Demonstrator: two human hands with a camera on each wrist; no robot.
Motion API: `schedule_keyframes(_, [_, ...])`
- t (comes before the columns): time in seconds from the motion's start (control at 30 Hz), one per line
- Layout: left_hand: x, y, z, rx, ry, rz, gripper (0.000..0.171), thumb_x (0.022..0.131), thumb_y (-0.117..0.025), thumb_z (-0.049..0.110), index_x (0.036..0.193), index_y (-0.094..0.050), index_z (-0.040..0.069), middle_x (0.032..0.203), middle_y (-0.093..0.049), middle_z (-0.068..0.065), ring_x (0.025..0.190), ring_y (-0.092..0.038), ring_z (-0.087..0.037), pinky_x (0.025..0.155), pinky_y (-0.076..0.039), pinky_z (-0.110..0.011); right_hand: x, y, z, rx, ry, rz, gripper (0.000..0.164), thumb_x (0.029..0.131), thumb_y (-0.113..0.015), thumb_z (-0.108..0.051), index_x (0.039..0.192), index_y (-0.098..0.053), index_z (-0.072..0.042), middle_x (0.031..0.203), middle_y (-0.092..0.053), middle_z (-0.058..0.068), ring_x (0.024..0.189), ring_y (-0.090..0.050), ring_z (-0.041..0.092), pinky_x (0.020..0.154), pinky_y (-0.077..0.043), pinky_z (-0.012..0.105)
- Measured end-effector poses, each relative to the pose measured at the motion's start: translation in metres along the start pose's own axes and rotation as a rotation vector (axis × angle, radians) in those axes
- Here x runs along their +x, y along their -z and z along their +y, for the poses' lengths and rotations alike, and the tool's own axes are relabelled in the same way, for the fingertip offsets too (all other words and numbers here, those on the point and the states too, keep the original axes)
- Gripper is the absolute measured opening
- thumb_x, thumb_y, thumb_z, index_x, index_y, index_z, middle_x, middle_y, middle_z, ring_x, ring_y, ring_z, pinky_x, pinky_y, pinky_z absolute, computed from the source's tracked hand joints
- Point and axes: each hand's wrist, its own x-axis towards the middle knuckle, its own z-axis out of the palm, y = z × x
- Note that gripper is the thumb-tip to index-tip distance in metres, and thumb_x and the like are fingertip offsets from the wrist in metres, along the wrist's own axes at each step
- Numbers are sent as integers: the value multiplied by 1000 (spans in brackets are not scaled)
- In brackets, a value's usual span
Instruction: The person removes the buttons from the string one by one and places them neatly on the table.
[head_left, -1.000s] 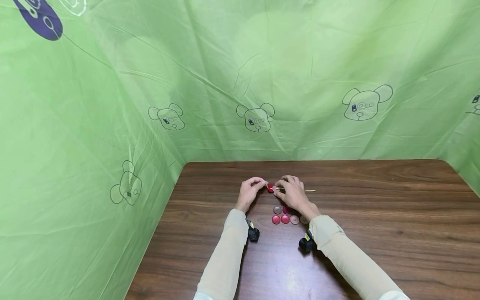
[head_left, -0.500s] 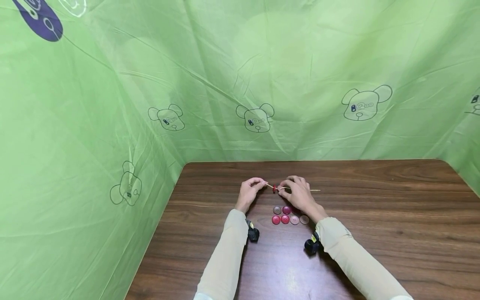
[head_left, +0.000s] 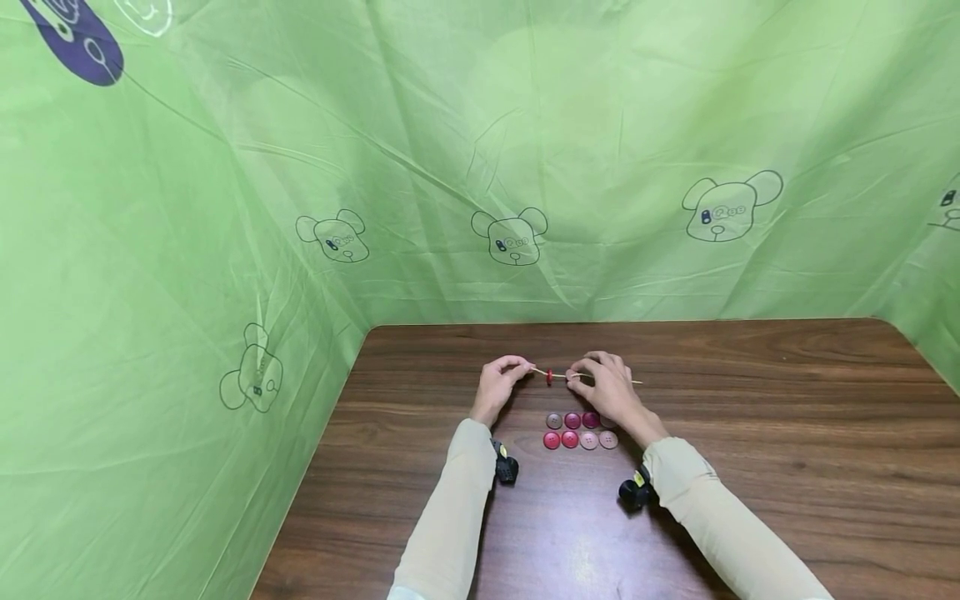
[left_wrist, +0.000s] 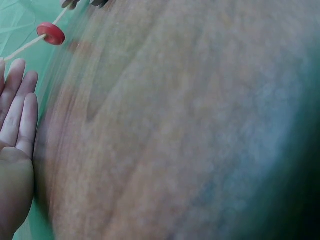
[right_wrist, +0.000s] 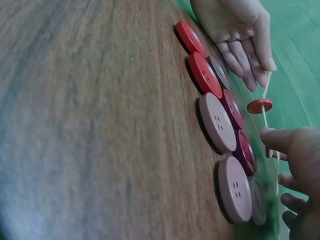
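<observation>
My left hand (head_left: 497,387) pinches one end of a thin pale-yellow cord (right_wrist: 278,190) between thumb and fingertip. A red button (right_wrist: 260,105) is threaded on the cord and hangs edge-on between my two hands, touched by neither. My right hand (head_left: 606,387) pinches a small dull brownish button (right_wrist: 269,151) between thumb and finger, and the cord runs past there. The cord's tail sticks out to the right beyond that hand. In the left wrist view, the red button (left_wrist: 51,33) shows tilted on the cord, above the straight fingers (left_wrist: 27,117) of my left hand.
Two rows of buttons lie near my right wrist: red (head_left: 552,440) and pink (head_left: 588,440) in front, grey (head_left: 554,421) and magenta (head_left: 572,421) behind. The brown wooden table (head_left: 787,433) meets a green cloth backdrop (head_left: 600,167) at its far edge.
My right hand has drawn away to the right, stretching the cord. The red button has turned edge-on and now stands apart from both hands. My left hand stays in place.
</observation>
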Motion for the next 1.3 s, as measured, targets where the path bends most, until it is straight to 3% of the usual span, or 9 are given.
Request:
schedule_keyframes(0.43, [-1, 0, 0, -1, -2, 3, 14, 89, -68, 18, 93, -72, 5, 92, -74, -9, 94, -68, -30, 78, -52, -24, -7, 9, 11, -1, -9, 23, 28, 84, -72, -31, 105, -68, -13, 129, -53, 19, 121, -39, 44, 94, -29, 57])
schedule_keyframes(0.8, [-4, 0, 3, 30, 9, 23, 13, 88, -70, 20, 92, -72, 8, 92, -74, -4, 91, -66, -22, 78, -50, -26, -9, 19, 23, -10, -34, 9, 28, 85, -71, -30, 106, -68, -12, 131, -52, 18, 123, -38, 42, 94, -29, 57])
schedule_keyframes(0.87, [-8, 0, 12, 32, 12, 12, 14, 89, -68, 17, 94, -72, 4, 94, -74, -9, 94, -65, -29, 81, -50, -30, -10, 22, 24, -9, -38, 9, 28, 85, -72, -30, 106, -68, -12, 131, -52, 19, 123, -37, 42, 93, -29, 58])
schedule_keyframes(1.03, [-7, 1, 12, 31, 4, -3, 17, 90, -66, 13, 98, -70, -1, 100, -72, -18, 99, -63, -38, 82, -50, -33, -11, 27, 26, -13, -48, 10, 30, 85, -72, -31, 108, -68, -12, 133, -51, 20, 124, -37, 43, 95, -28, 58])
schedule_keyframes(1.1, [-3, 1, 3, 32, 1, 4, 18, 89, -68, 18, 97, -71, 2, 99, -73, -15, 97, -64, -34, 79, -49, -29, -11, 29, 27, -15, -47, 14, 31, 85, -72, -31, 108, -68, -12, 132, -51, 21, 123, -37, 43, 96, -28, 59])
schedule_keyframes(1.3, [-1, 1, 0, 15, 3, 17, 17, 87, -70, 22, 94, -72, 6, 95, -74, -10, 93, -66, -26, 80, -50, -28, -13, 34, 33, -26, -42, 29, 29, 85, -72, -29, 107, -68, -10, 130, -52, 20, 122, -38, 43, 96, -27, 60])
